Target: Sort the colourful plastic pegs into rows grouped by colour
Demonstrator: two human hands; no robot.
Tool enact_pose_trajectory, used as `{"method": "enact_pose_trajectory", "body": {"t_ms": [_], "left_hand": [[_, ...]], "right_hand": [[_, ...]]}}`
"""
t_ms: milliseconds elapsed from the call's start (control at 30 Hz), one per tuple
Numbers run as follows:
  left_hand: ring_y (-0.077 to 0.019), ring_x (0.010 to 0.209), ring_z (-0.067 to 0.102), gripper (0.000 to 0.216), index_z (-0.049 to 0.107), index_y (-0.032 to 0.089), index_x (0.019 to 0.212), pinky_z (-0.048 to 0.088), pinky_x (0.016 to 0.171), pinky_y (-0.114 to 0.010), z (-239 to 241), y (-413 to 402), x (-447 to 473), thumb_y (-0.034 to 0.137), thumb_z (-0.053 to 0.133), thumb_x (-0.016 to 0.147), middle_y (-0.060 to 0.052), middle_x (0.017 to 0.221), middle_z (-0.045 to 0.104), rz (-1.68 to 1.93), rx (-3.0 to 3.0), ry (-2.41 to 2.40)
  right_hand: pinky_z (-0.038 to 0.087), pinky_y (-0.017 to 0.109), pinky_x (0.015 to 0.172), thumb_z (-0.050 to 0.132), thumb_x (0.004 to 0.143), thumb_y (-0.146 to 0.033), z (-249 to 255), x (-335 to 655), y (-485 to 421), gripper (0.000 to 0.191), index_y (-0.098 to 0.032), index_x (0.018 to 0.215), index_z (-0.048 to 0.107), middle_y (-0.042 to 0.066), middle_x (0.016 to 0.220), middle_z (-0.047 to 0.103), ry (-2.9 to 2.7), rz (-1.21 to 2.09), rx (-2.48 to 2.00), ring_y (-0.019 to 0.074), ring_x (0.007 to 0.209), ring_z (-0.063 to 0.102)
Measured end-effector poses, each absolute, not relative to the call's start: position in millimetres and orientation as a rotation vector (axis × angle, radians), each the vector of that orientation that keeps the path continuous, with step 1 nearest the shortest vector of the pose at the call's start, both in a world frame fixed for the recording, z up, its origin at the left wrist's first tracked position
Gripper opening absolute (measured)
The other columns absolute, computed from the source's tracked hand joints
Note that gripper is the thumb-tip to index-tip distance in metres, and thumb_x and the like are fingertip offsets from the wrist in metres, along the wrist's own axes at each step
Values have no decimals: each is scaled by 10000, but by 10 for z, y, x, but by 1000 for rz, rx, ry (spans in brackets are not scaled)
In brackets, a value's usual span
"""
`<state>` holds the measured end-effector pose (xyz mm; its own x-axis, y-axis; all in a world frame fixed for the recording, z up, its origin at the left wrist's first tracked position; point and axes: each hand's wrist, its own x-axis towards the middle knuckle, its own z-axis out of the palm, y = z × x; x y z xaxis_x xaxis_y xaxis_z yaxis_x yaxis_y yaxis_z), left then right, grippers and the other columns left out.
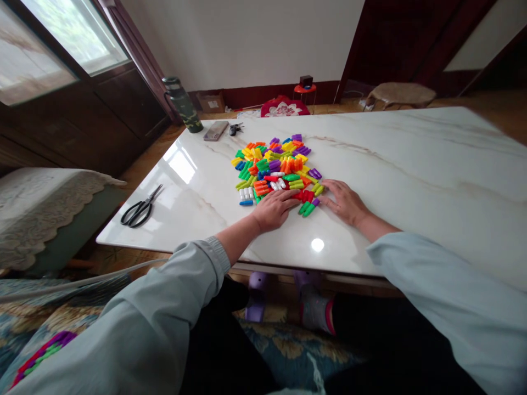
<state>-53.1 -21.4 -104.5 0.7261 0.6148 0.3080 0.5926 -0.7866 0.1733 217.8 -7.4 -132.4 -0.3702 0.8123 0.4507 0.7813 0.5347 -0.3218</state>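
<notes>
A pile of small plastic pieces (284, 164) in many colours lies on the white marbled table (411, 175). They look like short rounded tubes, some side by side in rows; their exact kind I cannot make out. My left hand (275, 209) rests with fingers stretched over the near edge of the pile, touching red pieces (304, 196). At the right edge is my right hand (345, 203), its fingers apart beside yellow-green pieces (318, 189). Green pieces with a purple end (308, 208) lie between the two hands. Neither hand visibly grips anything.
Black-handled scissors (142, 209) lie on the table's left side. Toward the far left corner are a camouflage flask (183, 105), a phone (216, 131) and keys (235, 129). Beyond the table stand a red stool (305, 89) and a round brown stool (401, 93).
</notes>
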Motion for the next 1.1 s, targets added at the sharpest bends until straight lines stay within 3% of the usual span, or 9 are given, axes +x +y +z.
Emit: {"method": "enact_pose_trajectory", "body": {"t_ms": [1100], "left_hand": [[-217,1306,452,424,598,261,1274,363,1104,-397,-1031,-205,-541,166,433,895,-4,1471,464,550,2822,1010]], "right_hand": [[410,520,1054,494,893,-479,-1296,2155,-73,448,-213,1243,580,110,1265,605,-2189,120,-1291,326,1213,513]]}}
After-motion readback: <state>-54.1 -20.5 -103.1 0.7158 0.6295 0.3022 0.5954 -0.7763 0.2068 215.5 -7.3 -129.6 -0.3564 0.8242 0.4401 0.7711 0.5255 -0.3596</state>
